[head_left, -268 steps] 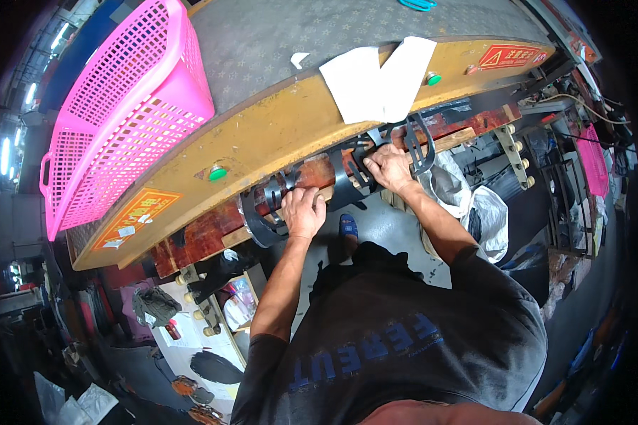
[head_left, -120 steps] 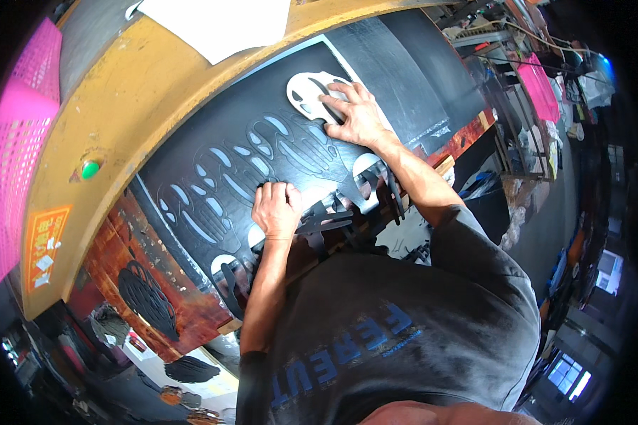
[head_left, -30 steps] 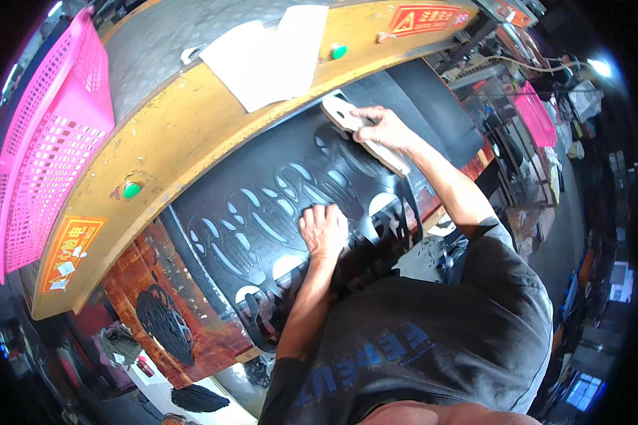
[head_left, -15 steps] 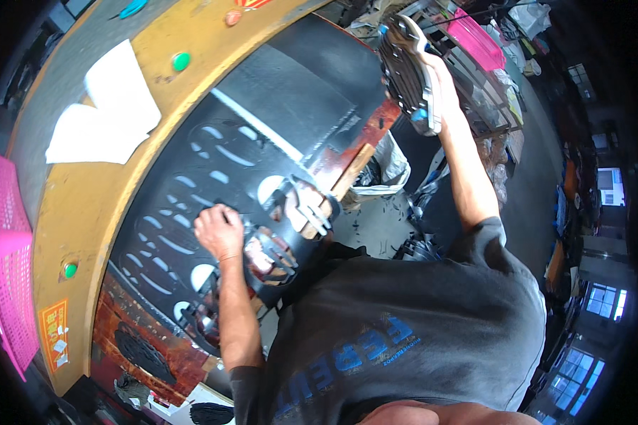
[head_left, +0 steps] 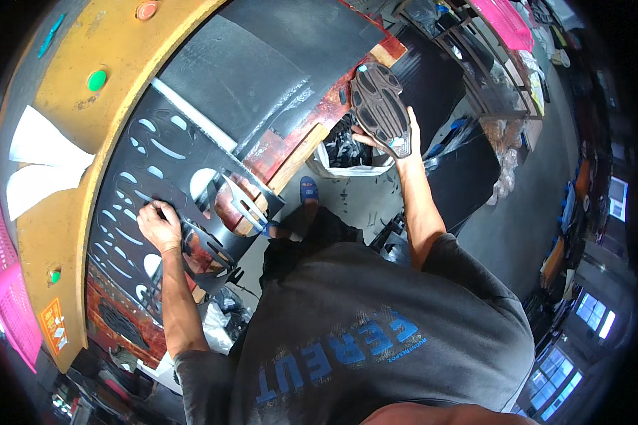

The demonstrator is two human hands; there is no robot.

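Note:
My right hand (head_left: 413, 137) is raised at the right of the bench, gripping a dark sole-shaped cutting die (head_left: 381, 106). The die's ribbed brown face shows, and some fingers are hidden behind it. Low over the near part of a black sheet (head_left: 145, 152), my left hand (head_left: 161, 228) has its fingers curled in and appears to pinch the sheet. Rows of curved slots and rounded holes are cut through this sheet. Its near edge hangs over the bench side in slotted strips (head_left: 241, 205).
A yellow machine beam (head_left: 71, 85) with green buttons (head_left: 97, 80) runs along the left, carrying white paper (head_left: 46, 152). Pink baskets (head_left: 7, 283) stand beyond it. Beneath the die is a white sack (head_left: 354, 170) of black scraps. A rack (head_left: 485, 78) stands at right.
My right hand has brought the die inward and down, turning its ribbed face into view. The view has shifted, while my left hand stays at about the same place on the sheet.

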